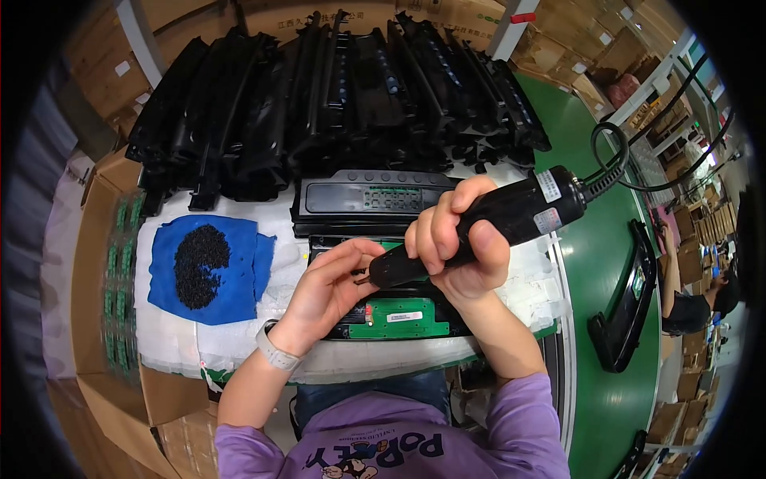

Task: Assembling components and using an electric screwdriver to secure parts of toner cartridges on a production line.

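My right hand (463, 247) is wrapped round a black electric screwdriver (519, 211), held aslant with its cable end up to the right. The tool's narrow nose points down left, and a short bit shows at its tip. My left hand (319, 291) is closed at that tip, thumb and fingers drawn together; what they pinch is too small to make out. Beneath both hands lies a black housing with a green circuit board (431, 318), partly hidden by them. Just beyond is a black panel (331, 199) with a digit display and a row of round buttons.
On the left, a blue cloth (165, 267) carries a heap of small black screws (199, 275). A carton (92, 263) beside it holds green boards in clear packing. Many black housings (351, 96) are stacked behind. A green conveyor (590, 319) on the right bears another black part (626, 307).
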